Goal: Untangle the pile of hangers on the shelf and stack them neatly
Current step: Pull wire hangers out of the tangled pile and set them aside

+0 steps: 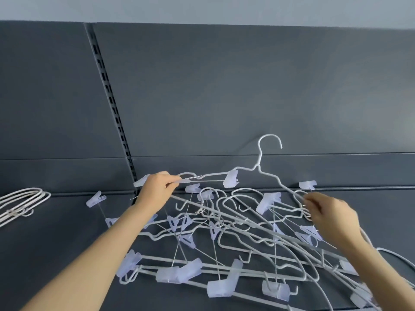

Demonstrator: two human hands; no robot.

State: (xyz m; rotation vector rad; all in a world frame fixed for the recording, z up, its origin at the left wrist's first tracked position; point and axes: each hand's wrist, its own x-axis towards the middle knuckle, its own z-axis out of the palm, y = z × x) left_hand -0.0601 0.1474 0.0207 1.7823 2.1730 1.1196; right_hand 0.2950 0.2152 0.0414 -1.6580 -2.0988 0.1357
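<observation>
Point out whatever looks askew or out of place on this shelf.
The pile of white clip hangers in the middle is a tangle: hooks, wires and clips cross at all angles. One lifted hanger, gripped by the left hand and right hand, tilts hook-up above it. The small stack at far left lies nested.

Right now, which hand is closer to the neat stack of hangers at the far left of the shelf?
Left. The left hand grips the raised hanger to the right of the stack; the right hand pinches that hanger's other end, farther right over the tangled pile.
</observation>
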